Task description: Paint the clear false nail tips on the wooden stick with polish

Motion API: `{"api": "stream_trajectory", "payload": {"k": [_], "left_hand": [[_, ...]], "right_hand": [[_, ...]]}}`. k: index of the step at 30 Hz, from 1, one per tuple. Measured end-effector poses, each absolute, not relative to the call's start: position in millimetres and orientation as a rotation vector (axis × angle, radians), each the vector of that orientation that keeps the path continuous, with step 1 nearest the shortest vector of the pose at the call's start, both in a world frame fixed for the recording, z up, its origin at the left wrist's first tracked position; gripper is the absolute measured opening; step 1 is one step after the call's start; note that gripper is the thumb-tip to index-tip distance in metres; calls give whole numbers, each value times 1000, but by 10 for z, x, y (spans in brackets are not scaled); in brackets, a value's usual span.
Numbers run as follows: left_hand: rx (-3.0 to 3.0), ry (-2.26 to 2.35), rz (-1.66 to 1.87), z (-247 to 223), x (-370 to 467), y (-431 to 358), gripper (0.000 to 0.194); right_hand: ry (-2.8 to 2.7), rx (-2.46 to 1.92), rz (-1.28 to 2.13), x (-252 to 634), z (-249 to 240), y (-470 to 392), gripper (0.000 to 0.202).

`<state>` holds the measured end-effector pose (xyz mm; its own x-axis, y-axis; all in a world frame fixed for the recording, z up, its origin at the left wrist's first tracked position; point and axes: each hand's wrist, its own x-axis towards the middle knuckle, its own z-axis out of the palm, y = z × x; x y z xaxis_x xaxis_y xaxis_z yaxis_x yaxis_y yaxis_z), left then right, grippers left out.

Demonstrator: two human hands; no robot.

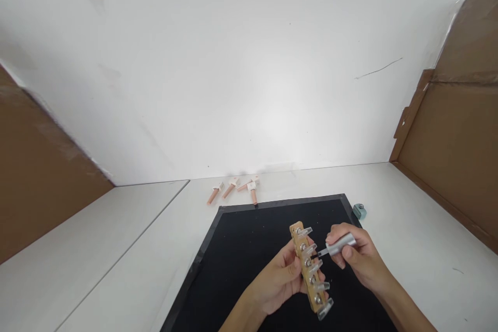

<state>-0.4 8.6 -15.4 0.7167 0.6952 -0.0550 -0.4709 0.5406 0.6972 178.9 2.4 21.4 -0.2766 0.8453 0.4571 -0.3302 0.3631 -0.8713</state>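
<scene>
My left hand (280, 279) is closed around a wooden nail-tip holder (314, 296), held tilted above the black mat, thumb on its near face. Several clear false nail tips (315, 267) stick out from the strip on round metal mounts. In my right hand (360, 257), fingers and thumb pinch a nail polish brush (341, 244) by its silver cap. Its dark bristles point left, at the strip between two of the middle tips; I cannot tell whether they touch one. Part of my left fingers is hidden behind the strip.
A small teal bottle (359, 211) stands at the mat's right edge. Several pink-capped bottles (232, 187) lie on the white table (163, 238) behind the black mat (233, 249). Brown cardboard panels (451, 135) flank both sides, and a white wall (233, 62) rises behind.
</scene>
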Motion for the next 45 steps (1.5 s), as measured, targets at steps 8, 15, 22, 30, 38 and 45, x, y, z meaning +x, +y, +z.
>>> {"api": "stream_trajectory", "payload": {"k": [8,15,22,30,38,45], "left_hand": [[714,326,697,-179,20,74,31],[692,302,689,-164,11,75,32],[700,264,697,-203,-25,65,29],[693,271,701,-167,-35,66,30],[687,305,723,-150,19,80,31],[688,272,732,-177,17,68,29]], "right_hand": [[-1508,-530,1216,1790,244,28,21],[-1557,-573,1149,1810,274,18,19],[-1447,-637,1148,1834,203,37,13],[-1374,-629,1195,1809,207,14,26],[-1501,-605,1277,1780,273,14,29],[-1485,-668,1301,1797,243,19,27]]}}
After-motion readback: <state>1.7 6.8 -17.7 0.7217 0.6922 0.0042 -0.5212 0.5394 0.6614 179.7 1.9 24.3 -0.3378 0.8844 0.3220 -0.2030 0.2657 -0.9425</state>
